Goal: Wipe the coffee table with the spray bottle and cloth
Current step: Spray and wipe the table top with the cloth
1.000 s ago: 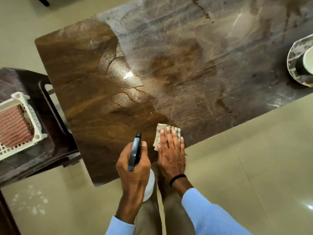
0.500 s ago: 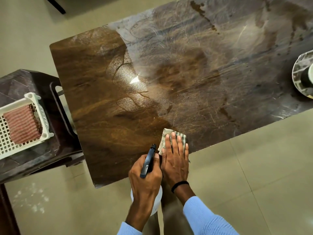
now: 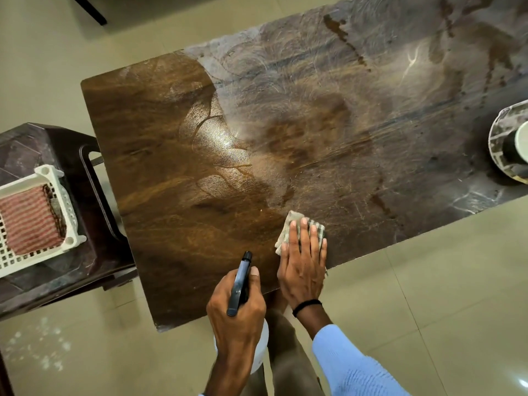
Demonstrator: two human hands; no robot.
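A dark brown coffee table fills the view, its left part wet and glossy, its right part dull and streaked. My right hand lies flat with straight fingers on a folded checked cloth near the table's front edge. Just left of it, my left hand grips a spray bottle with a dark blue head and a white body; the nozzle points out over the table.
A dark stool stands at the table's left end and carries a white lattice basket with a red striped cloth. A round tray with a cup sits at the table's right edge. Beige tiled floor surrounds everything.
Both hands have shifted to the right along the table's front edge. The cloth has slid with my right hand, and the spray bottle stays in my left.
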